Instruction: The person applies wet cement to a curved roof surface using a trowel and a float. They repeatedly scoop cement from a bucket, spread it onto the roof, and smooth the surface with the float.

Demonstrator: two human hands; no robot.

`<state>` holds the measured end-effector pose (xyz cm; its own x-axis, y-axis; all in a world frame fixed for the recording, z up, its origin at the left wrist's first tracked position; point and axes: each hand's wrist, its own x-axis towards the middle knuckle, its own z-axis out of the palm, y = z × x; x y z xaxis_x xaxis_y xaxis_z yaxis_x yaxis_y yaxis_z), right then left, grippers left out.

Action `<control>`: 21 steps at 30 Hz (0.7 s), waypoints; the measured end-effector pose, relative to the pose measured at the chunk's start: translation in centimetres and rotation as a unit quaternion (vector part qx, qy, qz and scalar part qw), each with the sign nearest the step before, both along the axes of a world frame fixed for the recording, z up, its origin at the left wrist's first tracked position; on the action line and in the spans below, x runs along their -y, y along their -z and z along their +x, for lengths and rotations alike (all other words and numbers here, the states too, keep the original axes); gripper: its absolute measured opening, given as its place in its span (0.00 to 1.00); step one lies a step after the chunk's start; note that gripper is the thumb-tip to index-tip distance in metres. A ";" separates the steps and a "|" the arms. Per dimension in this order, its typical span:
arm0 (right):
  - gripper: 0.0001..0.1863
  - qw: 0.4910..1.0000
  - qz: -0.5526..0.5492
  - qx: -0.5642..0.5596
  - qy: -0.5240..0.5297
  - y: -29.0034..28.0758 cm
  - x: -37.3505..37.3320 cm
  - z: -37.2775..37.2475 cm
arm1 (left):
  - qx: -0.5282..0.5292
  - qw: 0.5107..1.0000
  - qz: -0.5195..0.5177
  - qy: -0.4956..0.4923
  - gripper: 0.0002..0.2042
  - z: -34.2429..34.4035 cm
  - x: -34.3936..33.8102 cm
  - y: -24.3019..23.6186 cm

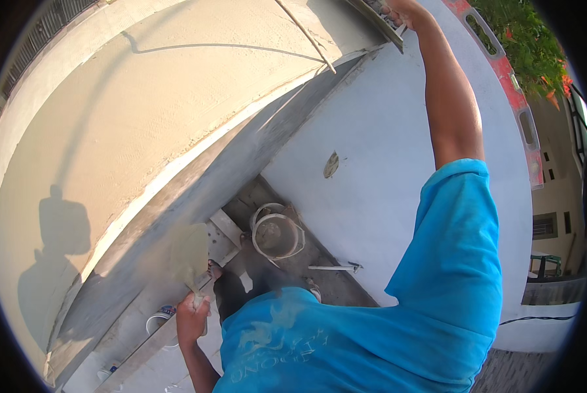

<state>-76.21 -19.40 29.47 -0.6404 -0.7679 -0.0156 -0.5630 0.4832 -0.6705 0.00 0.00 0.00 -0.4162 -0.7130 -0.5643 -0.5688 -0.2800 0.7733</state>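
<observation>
Right now, flat-bladed tool [190, 252]: it's low in my view, left of the buckets, blade pointing up-frame, its pale face going soft and blurry on my remote screen.
Left hand [193, 318]: fingers wrapped round that tool's handle, no gap I can make out; if the wrist rolls, I'd expect anything loose on the blade to slide off.
Right hand [403, 12]: way up at the top rim, fingers curled about a long-edged tool [384, 27]; the frame crops it, so how tight that hold is, I can't say.
Tan coated surface [143, 131]: broad and sunlit across my upper left, a thin rod [304, 33] lying over its far end; should the outstretched arm tire and that long edge tip, it could gouge a corner, to my eye.
Buckets [287, 242]: a pair, tucked close together near the person's legs; one careless step could tip them, I reckon.
Thin floor tool [333, 267]: beside the white wall [372, 144], a likely trip if a heel catches it.
Red panel [503, 72]: at the right rim, green leaves [523, 39] just beyond.
</observation>
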 end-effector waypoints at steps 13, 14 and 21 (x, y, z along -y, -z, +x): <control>0.17 0.989 0.034 -0.057 -0.132 -0.7 0.3 13.4 | -0.047 0.998 -0.009 -0.027 0.11 -0.1 -0.6 0.7; 0.18 0.995 0.017 -0.005 -0.097 -1.5 -0.9 16.0 | -0.045 0.999 -0.008 -0.025 0.11 -0.1 -0.8 0.6; 0.32 0.954 -0.150 0.237 -0.102 -1.4 -11.3 2.4 | -0.061 0.993 -0.032 0.090 0.10 -2.5 1.3 -0.4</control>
